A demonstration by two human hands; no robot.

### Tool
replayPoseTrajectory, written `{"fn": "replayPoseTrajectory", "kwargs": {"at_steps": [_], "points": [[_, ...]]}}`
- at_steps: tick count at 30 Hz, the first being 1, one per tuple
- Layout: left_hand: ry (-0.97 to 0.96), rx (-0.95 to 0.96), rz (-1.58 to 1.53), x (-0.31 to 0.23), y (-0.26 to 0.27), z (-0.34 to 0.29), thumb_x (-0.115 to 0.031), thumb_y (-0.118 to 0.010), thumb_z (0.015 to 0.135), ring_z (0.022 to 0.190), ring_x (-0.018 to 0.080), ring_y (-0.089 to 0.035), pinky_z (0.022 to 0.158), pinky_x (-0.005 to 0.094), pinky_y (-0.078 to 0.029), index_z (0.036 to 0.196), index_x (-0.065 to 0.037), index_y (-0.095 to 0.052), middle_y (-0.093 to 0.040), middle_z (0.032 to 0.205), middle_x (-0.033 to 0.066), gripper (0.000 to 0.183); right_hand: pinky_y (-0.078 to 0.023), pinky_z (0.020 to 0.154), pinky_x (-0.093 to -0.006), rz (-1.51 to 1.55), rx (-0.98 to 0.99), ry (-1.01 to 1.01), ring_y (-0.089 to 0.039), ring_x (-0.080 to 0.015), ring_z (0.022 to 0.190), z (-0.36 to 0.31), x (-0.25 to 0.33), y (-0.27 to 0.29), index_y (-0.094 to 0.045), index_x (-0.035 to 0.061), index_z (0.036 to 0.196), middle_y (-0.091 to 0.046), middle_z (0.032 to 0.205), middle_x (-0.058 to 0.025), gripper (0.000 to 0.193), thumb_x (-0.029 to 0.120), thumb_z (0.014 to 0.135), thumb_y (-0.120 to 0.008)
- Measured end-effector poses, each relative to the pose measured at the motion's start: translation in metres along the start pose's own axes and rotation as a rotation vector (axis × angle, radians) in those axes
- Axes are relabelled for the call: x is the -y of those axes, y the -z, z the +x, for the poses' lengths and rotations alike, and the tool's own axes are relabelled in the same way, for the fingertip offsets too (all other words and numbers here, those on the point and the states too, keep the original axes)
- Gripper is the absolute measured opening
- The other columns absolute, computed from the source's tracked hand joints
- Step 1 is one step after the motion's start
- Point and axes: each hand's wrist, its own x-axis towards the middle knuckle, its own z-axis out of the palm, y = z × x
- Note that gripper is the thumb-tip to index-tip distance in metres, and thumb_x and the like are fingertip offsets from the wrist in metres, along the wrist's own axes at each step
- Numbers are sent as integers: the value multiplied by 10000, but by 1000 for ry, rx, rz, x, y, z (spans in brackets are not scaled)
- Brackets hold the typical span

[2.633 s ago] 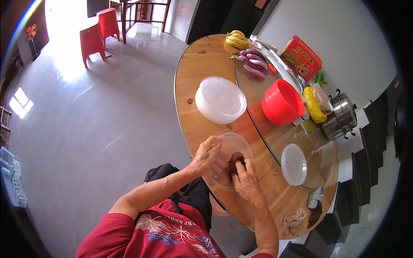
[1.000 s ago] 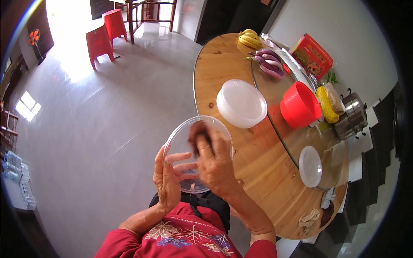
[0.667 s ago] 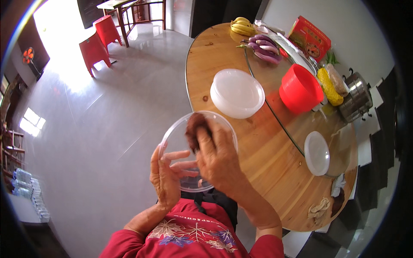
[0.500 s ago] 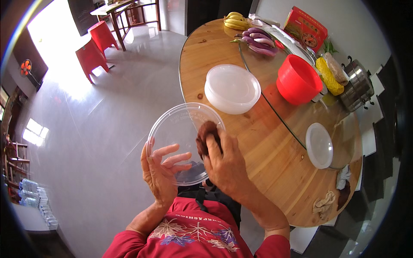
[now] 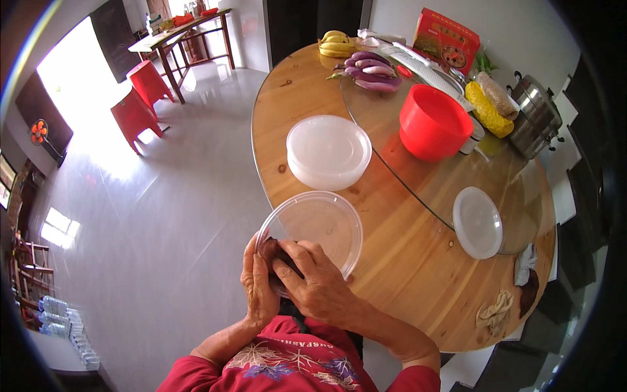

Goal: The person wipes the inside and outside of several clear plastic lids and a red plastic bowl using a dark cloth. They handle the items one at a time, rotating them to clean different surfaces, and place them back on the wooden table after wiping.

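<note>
Head view: left hand [image 5: 260,287] pinches the clear lid [image 5: 320,225] at its lower-left rim; brown cloth [image 5: 268,249] bunches there, pinched by the right hand [image 5: 320,281]; white tubs [image 5: 330,150] sit just beyond the lid. Hard pressing could twist it from that one-sided hold.
</note>
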Motion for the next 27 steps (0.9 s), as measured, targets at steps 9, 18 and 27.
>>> {"fn": "replayPoseTrajectory", "kwargs": {"at_steps": [9,18,27], "points": [[-107,-52,-122,-28,-17,68,-345,-366,1023,826,211,-627,534,338,-579,1346,-35,-383,-554,1006,128,448,-460,893,-405,158,196,10,-511,-346,1003,-35,-17,33,-581,-23,1129,-518,1173,-181,400,68,743,-631],[-275,-89,-62,2,-54,154,-285,-481,1002,811,97,-530,626,248,-485,1283,-47,-511,-575,899,3,369,-456,911,-409,103,98,-172,-515,-360,1037,-60,-49,25,-586,-18,1151,-517,1193,-193,425,63,743,-674],[-277,-114,55,35,-85,209,-319,-475,1004,790,70,-520,736,263,-418,1107,-72,-524,-602,819,-6,272,-507,800,-402,104,47,-185,-577,-352,959,-63,-55,22,-617,-39,1081,-556,1135,-186,414,6,696,-762]]}}
